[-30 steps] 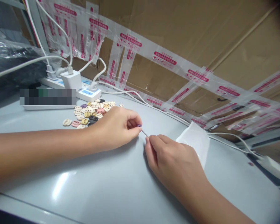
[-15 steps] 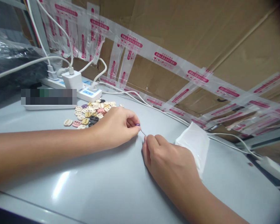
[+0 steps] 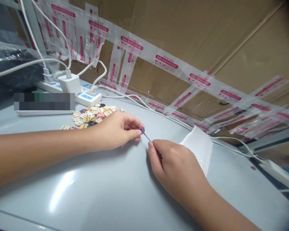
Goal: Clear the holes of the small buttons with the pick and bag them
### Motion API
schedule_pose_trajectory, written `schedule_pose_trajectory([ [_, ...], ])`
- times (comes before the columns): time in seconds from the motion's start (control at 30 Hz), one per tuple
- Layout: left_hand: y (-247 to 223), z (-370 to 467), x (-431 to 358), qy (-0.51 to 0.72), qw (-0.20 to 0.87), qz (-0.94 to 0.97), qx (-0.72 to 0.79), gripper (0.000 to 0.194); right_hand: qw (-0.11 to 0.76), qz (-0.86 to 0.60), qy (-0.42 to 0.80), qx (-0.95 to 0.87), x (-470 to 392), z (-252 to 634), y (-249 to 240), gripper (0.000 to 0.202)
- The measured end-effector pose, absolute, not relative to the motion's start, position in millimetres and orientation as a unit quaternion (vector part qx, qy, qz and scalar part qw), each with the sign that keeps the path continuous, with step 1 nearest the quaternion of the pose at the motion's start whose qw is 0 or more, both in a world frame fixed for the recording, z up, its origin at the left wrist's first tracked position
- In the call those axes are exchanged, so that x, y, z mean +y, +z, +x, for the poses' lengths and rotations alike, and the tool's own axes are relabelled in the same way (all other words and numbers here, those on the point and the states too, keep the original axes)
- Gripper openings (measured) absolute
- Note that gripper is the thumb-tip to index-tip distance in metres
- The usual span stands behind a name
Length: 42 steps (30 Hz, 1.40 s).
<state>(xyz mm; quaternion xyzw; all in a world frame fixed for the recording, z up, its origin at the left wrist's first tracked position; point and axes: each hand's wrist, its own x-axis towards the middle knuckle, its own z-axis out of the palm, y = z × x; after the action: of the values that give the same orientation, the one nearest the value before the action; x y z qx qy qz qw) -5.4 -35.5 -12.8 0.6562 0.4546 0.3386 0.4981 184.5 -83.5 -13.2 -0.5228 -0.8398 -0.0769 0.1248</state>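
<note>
Between the thumb and fingertips of my left hand (image 3: 121, 130) is a small purple button-like piece (image 3: 141, 129). My right hand (image 3: 178, 166) pinches a thin metal rod (image 3: 146, 136), its far tip touching the purple piece; whether it passes through a hole I cannot tell. The rod's near end is hidden in my right fingers. Behind my left wrist lies a loose pile of similar flat oval pieces (image 3: 93, 113) with holes, in cream, yellow, pink, black and purple.
A white power strip (image 3: 89, 98) with a plugged-in adapter (image 3: 68, 84) stands behind the pile. White cables (image 3: 135, 98) run along the taped cardboard (image 3: 159, 29). A white packet (image 3: 202, 149) lies beyond my right hand. A pixelated flat object (image 3: 45, 112) sits at left.
The purple piece has turned so more of its face shows. My right hand has rotated slightly, showing more thumb. The whole view has shifted a little.
</note>
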Motion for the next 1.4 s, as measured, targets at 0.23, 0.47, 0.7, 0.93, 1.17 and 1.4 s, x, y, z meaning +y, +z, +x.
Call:
schedule_pose_trajectory([
  [0.23, -12.2, -5.9, -34.5, 0.338, 0.508, 0.652, 0.45, 0.013, 0.136, -0.54, 0.012, -0.831, -81.7, 188.0, -5.5, 0.036],
  [0.47, -12.5, -6.8, -35.6, 0.332, 0.505, 0.659, 0.446, 0.019, 0.143, -0.539, 0.033, -0.83, -79.5, 188.6, -4.8, 0.037],
  [0.7, -11.8, -7.6, -36.0, 0.321, 0.481, 0.679, 0.451, 0.023, 0.144, -0.532, 0.052, -0.833, -77.8, 189.6, -3.7, 0.038],
  [0.93, -18.5, -5.6, -37.3, 0.321, 0.37, 0.742, 0.458, 0.019, 0.106, -0.523, 0.008, -0.846, -81.4, 189.0, -6.7, 0.034],
  [1.17, -19.1, -5.4, -43.1, 0.317, 0.197, 0.826, 0.422, 0.019, 0.073, -0.506, -0.081, -0.856, -84.7, 185.9, -11.0, 0.032],
  [1.4, -18.9, -4.2, -44.3, 0.295, 0.109, 0.863, 0.394, 0.021, 0.092, -0.49, -0.162, -0.851, -84.8, 184.7, -21.6, 0.033],
])
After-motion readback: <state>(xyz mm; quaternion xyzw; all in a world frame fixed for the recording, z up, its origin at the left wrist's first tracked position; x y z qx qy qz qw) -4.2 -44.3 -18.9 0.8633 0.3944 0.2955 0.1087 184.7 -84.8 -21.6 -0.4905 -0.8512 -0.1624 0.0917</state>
